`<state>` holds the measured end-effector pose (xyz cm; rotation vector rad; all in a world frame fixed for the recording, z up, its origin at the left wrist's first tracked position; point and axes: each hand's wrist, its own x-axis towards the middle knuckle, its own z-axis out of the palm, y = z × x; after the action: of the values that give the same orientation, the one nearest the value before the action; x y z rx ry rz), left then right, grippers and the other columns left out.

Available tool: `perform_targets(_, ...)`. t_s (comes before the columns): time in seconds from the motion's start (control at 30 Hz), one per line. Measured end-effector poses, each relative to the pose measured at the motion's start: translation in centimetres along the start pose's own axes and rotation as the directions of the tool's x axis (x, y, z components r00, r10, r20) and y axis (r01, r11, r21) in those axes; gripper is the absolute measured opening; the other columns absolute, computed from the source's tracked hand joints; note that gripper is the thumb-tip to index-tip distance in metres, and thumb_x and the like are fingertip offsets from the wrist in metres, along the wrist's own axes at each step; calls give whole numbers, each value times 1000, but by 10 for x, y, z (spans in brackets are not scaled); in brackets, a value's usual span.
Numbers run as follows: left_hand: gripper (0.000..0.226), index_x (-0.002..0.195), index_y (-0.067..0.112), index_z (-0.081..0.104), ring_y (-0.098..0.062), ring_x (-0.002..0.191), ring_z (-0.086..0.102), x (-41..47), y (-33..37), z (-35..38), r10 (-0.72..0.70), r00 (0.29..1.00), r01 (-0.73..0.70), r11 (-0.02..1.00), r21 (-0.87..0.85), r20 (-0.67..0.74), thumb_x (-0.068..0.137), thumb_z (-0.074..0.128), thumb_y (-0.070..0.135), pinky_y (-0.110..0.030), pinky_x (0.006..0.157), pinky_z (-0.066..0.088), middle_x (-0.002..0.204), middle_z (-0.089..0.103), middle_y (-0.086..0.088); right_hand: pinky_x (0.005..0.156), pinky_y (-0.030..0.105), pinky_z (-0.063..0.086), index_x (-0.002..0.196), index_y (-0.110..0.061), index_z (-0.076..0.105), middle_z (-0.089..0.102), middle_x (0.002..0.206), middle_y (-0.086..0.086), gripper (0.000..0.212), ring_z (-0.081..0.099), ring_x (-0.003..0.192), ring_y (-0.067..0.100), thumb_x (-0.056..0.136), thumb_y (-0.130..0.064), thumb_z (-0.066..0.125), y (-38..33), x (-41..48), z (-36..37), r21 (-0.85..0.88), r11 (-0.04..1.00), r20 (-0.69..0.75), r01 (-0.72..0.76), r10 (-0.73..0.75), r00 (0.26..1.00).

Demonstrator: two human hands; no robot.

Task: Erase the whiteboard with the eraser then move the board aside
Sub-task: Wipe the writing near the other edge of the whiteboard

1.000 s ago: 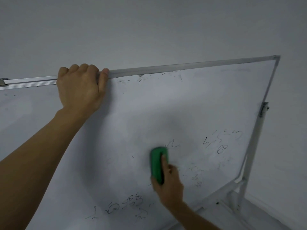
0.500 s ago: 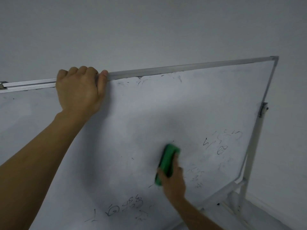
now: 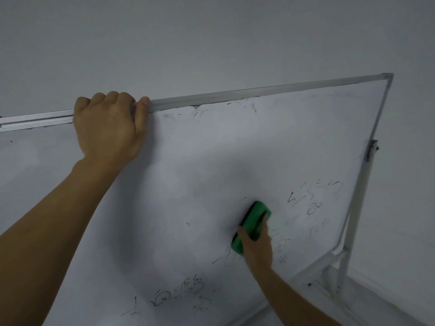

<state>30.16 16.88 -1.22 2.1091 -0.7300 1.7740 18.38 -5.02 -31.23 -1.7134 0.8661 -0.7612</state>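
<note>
A large whiteboard [image 3: 247, 147] in a metal frame fills the view, tilted toward me. My left hand [image 3: 109, 129] grips its top rail, fingers curled over the edge. My right hand [image 3: 257, 247] holds a green eraser [image 3: 251, 223] pressed flat against the board's lower middle, tilted to the upper right. Black marker scribbles remain right of the eraser [image 3: 313, 196], at the bottom [image 3: 179, 295] and along the top edge [image 3: 211, 109].
The board hangs on a white metal stand [image 3: 353, 222] at the right, with a clamp [image 3: 371, 150] on its post and a foot bar near the floor [image 3: 329, 278]. A plain grey wall [image 3: 211, 38] stands close behind.
My right hand has swept the eraser rightward and slightly up across the board, wiping marks near the middle. The eraser has tipped more to the right. My left hand stays on the rail.
</note>
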Motion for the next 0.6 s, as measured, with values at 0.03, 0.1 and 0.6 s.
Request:
perform_targets(0.03,59,83,0,63,-32,67,43,0,-2,0,-6,1000,6,1000,-2,3,105,28,42,-44,73,29,73,60,-20,72,29,54,151,-42,0,48,119,1,93,54,85,14,83,-54,63,-3,-19,10,-81,988,59,134,-129,990)
perform_targets(0.1,59,84,-1,63,-34,67,46,0,-5,-1,-8,1000,8,1000,-4,4,105,29,42,-44,74,30,74,61,-21,78,25,52,148,-47,-4,40,114,-7,94,52,92,9,78,-66,56,-4,-47,23,-209,911,210,356,-313,926)
perform_targets(0.6,60,81,-1,62,-33,68,42,1,1,1,-24,1000,24,1000,-10,9,104,27,43,-44,75,28,75,61,-22,75,28,54,148,-45,-8,42,115,-4,92,54,90,12,80,-68,50,-16,-40,18,-336,854,147,398,-370,917)
